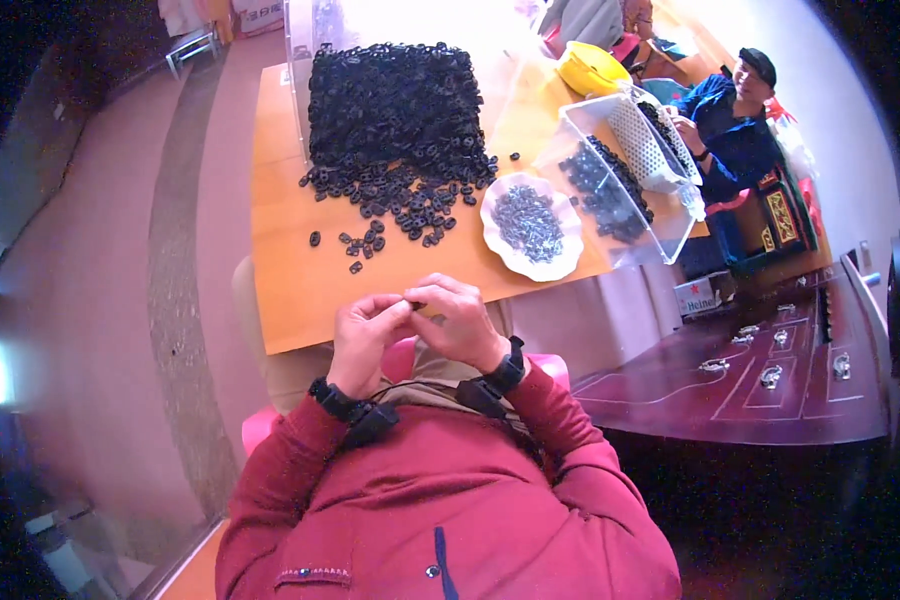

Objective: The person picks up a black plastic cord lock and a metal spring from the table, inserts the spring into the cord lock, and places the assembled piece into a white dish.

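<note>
Near the table's (pixel 280 300) front edge, I see my left hand (pixel 365 335) and right hand (pixel 460 322) pinched together on a small black piece (pixel 417 305), mostly hidden by fingertips. At twelve o'clock sits the black pile (pixel 395 110); at one o'clock, a white dish (pixel 532 228).

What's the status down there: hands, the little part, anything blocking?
Left hand and right hand together, pinching a small black piece between fingertips. Black parts pile and white dish of metal bits on the table. Nothing between.
</note>
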Action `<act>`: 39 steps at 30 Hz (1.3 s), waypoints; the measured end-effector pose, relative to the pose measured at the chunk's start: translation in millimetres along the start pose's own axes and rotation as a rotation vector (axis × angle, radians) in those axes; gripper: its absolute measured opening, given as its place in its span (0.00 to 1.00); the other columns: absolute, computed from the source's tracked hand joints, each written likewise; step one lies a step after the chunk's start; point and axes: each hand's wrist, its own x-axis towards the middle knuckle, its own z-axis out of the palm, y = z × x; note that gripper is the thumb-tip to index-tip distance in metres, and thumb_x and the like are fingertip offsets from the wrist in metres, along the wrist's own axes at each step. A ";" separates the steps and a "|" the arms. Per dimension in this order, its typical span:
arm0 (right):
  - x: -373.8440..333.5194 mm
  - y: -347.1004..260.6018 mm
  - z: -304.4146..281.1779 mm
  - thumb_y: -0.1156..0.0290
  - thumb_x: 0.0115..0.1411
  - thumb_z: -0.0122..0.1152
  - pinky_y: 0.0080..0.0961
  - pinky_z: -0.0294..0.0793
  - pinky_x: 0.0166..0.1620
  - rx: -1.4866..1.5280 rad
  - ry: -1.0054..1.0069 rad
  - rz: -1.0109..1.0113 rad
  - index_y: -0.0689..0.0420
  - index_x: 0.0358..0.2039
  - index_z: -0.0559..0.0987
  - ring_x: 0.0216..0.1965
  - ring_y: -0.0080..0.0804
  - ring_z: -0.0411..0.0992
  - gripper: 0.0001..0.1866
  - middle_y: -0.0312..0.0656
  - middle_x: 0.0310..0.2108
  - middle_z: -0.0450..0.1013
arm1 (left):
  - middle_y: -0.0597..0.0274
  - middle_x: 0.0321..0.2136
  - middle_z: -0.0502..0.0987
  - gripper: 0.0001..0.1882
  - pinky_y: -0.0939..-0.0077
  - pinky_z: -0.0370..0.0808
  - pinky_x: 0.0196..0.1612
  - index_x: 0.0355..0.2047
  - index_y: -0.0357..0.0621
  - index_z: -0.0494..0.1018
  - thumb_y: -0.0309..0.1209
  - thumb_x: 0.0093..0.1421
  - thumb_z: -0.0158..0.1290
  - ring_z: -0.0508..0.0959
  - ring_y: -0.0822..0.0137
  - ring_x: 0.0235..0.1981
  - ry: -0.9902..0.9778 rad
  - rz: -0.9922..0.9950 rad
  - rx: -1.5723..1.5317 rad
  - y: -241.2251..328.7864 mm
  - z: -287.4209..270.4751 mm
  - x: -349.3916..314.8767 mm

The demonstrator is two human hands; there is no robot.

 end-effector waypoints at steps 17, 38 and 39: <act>6.0 -12.4 -35.4 0.79 0.49 0.66 0.26 0.75 0.33 -0.154 0.111 0.103 0.63 0.35 0.78 0.29 0.35 0.76 0.12 0.46 0.31 0.75 | 0.61 0.31 0.77 0.07 0.75 0.78 0.38 0.37 0.37 0.74 0.29 0.63 0.53 0.78 0.70 0.32 -0.016 -0.022 0.018 7.5 6.3 -9.1; 27.6 29.2 -104.8 0.74 0.55 0.62 0.23 0.73 0.30 -0.474 0.091 0.271 0.63 0.37 0.81 0.26 0.28 0.75 0.10 0.46 0.28 0.78 | 0.64 0.31 0.78 0.08 0.81 0.78 0.33 0.38 0.38 0.75 0.28 0.61 0.55 0.78 0.75 0.29 0.079 0.025 0.002 0.1 -0.9 -2.4; 27.5 27.7 -89.2 0.74 0.55 0.62 0.23 0.73 0.30 -0.405 0.047 0.294 0.62 0.36 0.81 0.26 0.28 0.75 0.09 0.46 0.27 0.78 | 0.64 0.31 0.78 0.08 0.81 0.78 0.33 0.38 0.38 0.75 0.28 0.61 0.55 0.78 0.75 0.29 0.084 0.026 0.002 -0.1 -0.3 -2.0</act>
